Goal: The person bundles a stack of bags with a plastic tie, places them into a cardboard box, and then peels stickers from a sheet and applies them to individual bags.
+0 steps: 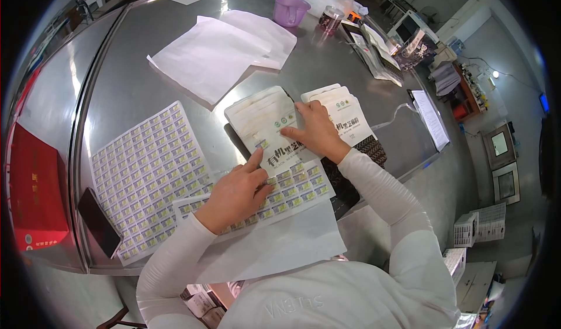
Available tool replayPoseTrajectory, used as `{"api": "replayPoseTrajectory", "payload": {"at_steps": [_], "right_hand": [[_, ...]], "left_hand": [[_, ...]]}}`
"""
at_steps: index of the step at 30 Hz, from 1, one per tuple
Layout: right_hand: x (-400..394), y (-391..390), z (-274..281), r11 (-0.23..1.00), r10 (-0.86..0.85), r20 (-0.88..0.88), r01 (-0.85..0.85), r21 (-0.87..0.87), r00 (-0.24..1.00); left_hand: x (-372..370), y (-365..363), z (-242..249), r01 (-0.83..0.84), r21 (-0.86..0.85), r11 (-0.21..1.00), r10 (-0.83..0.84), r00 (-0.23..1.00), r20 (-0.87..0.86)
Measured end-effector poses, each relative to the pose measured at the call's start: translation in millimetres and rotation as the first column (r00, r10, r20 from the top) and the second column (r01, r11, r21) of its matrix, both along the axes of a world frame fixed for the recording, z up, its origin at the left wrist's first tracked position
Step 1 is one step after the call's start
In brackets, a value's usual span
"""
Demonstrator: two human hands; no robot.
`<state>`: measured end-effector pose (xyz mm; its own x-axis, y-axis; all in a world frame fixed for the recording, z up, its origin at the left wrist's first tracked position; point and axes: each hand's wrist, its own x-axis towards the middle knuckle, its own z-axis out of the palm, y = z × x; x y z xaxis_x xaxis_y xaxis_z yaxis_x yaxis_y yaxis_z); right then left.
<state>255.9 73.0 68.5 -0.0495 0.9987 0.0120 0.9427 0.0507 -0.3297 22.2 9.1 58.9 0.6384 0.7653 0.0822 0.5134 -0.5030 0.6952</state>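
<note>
A stack of pale printed pouches (257, 115) with green marks and dark Chinese lettering lies in front of me. My left hand (236, 191) has its index finger stretched out, the tip on a small yellow-green label (261, 144) on the top pouch. Its other fingers are over a sticker sheet (298, 187) partly under the pouch. My right hand (318, 131) grips the pouch's right edge, thumb on the printed face; some fingertips are hidden. Beside that hand is a second stack of similar pouches (350, 115) with dark patterned lower parts.
At left are another sticker sheet (152, 165), a black phone (99, 222) and a red bag (38, 189). White paper sheets (204, 51), a purple cup (290, 10) and a jar (331, 20) stand farther back. A clipboard (429, 118) is near the right edge.
</note>
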Motion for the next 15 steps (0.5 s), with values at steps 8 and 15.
{"api": "replayPoseTrajectory", "payload": {"at_steps": [8, 15], "right_hand": [[26.8, 6.9, -6.1, 1.000, -0.031, -0.884, 0.019, -0.025, 0.467], [151.2, 61.1, -7.1, 0.974, -0.184, -0.674, 0.227, -0.025, 0.715]], "left_hand": [[-3.0, -1.6, -1.7, 0.000, 0.082, 0.997, -0.007, 0.995, 0.096], [-6.8, -2.2, 11.2, -0.054, -0.060, 0.997, 0.062, 0.988, 0.139]]}}
